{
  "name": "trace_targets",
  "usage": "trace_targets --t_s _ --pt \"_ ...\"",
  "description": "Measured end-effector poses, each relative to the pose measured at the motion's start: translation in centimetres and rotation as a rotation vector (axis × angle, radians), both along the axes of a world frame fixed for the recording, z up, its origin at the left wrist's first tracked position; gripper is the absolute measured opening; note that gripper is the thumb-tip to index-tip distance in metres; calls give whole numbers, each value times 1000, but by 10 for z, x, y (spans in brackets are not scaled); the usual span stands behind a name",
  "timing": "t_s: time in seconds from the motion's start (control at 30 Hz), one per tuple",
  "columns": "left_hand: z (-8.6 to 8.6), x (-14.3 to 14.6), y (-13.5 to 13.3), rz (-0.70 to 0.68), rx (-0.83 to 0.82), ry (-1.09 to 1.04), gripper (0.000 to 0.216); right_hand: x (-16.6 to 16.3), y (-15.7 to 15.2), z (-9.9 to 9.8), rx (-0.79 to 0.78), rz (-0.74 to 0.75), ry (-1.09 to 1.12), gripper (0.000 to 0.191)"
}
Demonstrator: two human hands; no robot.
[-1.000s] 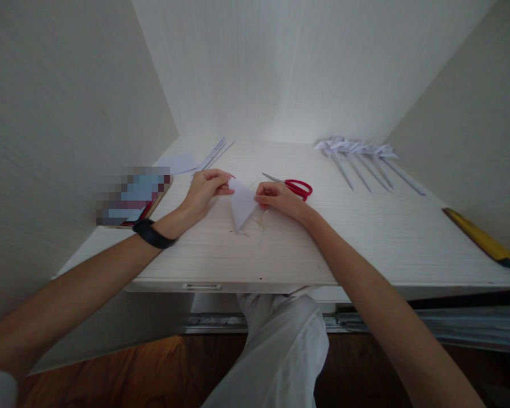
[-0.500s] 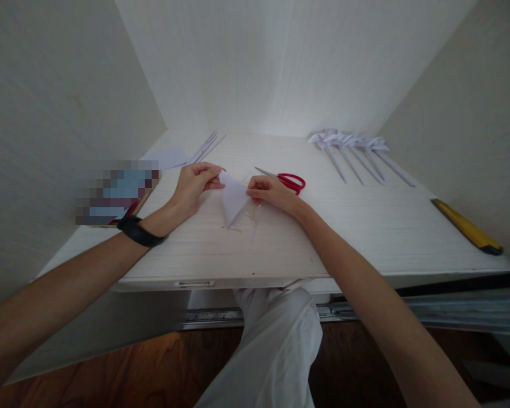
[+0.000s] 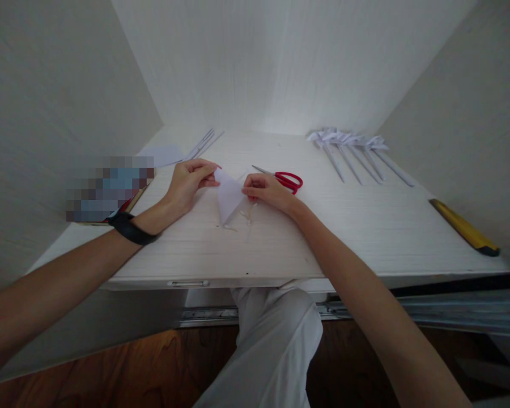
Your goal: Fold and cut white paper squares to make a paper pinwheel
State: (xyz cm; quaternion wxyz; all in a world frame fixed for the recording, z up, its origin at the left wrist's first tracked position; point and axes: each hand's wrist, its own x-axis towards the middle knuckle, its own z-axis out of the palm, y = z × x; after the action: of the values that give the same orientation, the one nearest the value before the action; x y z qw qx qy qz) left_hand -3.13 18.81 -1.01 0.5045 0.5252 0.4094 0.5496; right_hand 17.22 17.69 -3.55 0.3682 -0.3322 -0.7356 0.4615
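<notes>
A small sheet of white paper (image 3: 228, 197) is held up between my two hands, one corner pointing down toward the tabletop. My left hand (image 3: 191, 180) pinches its upper left corner between thumb and fingers. On the other side, my right hand (image 3: 266, 191) has its fingertips closed on the right corner. Just behind my right hand lie scissors (image 3: 288, 180) with red handles, their blades pointing left. A few thin pale scraps (image 3: 249, 214) lie on the table below the paper; what they are I cannot make out.
At the back right rest several white paper pinwheels (image 3: 334, 137) on paper sticks. A yellow-handled cutter (image 3: 463, 226) lies near the right wall. Thin white paper sticks (image 3: 202, 144) and flat paper (image 3: 164, 154) are at the back left, beside a blurred box (image 3: 110, 195).
Both hands still grip the paper in nearly the same pose. The whole view has shifted slightly, and things on the table appear a little further left.
</notes>
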Motion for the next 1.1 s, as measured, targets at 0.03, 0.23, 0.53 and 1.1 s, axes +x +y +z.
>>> trace_targets --t_s 0.03,0.23,0.53,1.1 --pt "1 0 0 0 -1 -1 6 0 -1 1 1 5 1 16" --pt "1 1 1 9 -17 -11 12 0 -1 1 19 6 -2 15" --pt "-1 0 5 32 41 11 19 -1 4 -3 32 27 6 15" --pt "-6 -3 9 27 65 27 11 -5 0 0 26 -26 -32 18"
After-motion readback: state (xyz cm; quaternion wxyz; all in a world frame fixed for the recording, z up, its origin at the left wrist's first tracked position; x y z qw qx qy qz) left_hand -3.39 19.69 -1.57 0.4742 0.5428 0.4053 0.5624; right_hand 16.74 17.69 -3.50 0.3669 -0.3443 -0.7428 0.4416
